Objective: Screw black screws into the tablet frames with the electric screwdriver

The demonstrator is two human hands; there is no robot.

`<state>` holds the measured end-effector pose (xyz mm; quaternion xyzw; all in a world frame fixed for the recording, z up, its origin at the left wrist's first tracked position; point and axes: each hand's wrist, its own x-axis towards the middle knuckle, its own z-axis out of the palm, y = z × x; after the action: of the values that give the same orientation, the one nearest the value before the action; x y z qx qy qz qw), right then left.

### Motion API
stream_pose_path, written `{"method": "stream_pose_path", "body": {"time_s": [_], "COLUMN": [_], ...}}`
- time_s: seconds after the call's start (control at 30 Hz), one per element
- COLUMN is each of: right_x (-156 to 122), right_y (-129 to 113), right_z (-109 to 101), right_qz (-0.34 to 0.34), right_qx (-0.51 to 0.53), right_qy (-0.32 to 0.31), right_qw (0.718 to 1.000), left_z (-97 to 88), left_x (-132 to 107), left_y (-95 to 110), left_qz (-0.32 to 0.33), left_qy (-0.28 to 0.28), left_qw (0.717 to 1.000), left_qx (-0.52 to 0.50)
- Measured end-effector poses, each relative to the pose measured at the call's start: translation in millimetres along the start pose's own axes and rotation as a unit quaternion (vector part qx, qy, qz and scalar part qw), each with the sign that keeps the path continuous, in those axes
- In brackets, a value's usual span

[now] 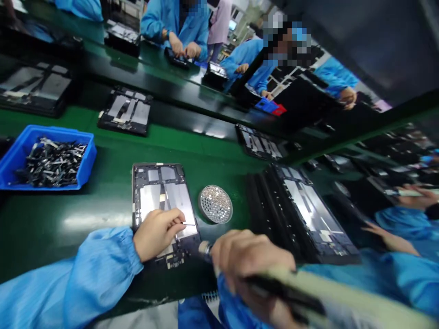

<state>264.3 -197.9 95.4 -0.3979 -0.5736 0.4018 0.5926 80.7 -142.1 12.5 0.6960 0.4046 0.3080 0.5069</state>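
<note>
While the left hand [157, 234] rests on the lower half of an opened tablet [161, 192] lying flat on the green table [103, 205], its thumb and forefinger are closed in a pinch on a thin dark strip [188, 224], which sticks out to the right over the silver plate inside the tablet. The remaining fingers of that hand are curled in against the palm. The right hand [252, 262] is wrapped in a full fist around a pale screwdriver [343, 297], blurred in this view; the tool's tip sits at the tablet's near right corner, though contact cannot be confirmed. Both arms wear blue sleeves. A round dish of small screws [215, 204] stands just beside the tablet's right edge, between it and a stack of opened tablets [308, 214] further right. A blue bin [58, 131] holding dark metal parts sits well apart on the left. More opened tablets lie along the table beyond, and other people in blue coats work on the far side.
</note>
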Motion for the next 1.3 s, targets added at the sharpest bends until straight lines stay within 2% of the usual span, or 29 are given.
{"method": "stream_pose_path", "body": {"time_s": [0.07,0.1,0.17,0.23,0.3,0.4,0.47,0.53,0.8,1.03,1.2,1.3], "right_x": [24,36,56,65,65,57,53,52,54,52,53,52], "right_y": [5,11,30,51,68,79,81,81,83,80,82,81], "right_z": [-12,-18,-28,-34,-36,-36,-36,-36,-35,-34,-32,-33], "right_qz": [-0.043,-0.049,-0.042,-0.02,0.0,0.022,0.033,0.039,0.062,0.054,0.058,0.057], "right_qx": [0.039,0.056,0.066,0.06,0.053,0.041,0.028,0.021,0.007,0.003,0.009,0.012], "right_qy": [0.045,0.092,0.158,0.202,0.215,0.214,0.211,0.206,0.208,0.221,0.228,0.236], "right_qw": [0.997,0.993,0.984,0.977,0.975,0.976,0.976,0.978,0.976,0.974,0.972,0.97], "left_z": [-4.4,-8.3,-20.8,-39.5,-61.8,-92.2,-105.9,-114.0,-122.1,-124.1,-127.6,-127.4], "left_x": [1,2,6,12,20,33,39,42,43,45,47,49], "left_y": [3,5,10,12,12,7,4,0,-18,-21,-28,-31], "left_qz": [-0.018,-0.031,-0.057,-0.071,-0.077,-0.098,-0.115,-0.12,-0.135,-0.157,-0.132,-0.145], "left_qy": [-0.001,-0.001,0.011,0.055,0.134,0.259,0.304,0.326,0.348,0.357,0.359,0.368], "left_qw": [0.999,0.997,0.995,0.993,0.987,0.96,0.943,0.933,0.926,0.92,0.924,0.918], "left_qx": [-0.044,-0.064,-0.083,-0.07,-0.034,0.04,0.077,0.09,0.058,0.028,0.016,-0.025]}}
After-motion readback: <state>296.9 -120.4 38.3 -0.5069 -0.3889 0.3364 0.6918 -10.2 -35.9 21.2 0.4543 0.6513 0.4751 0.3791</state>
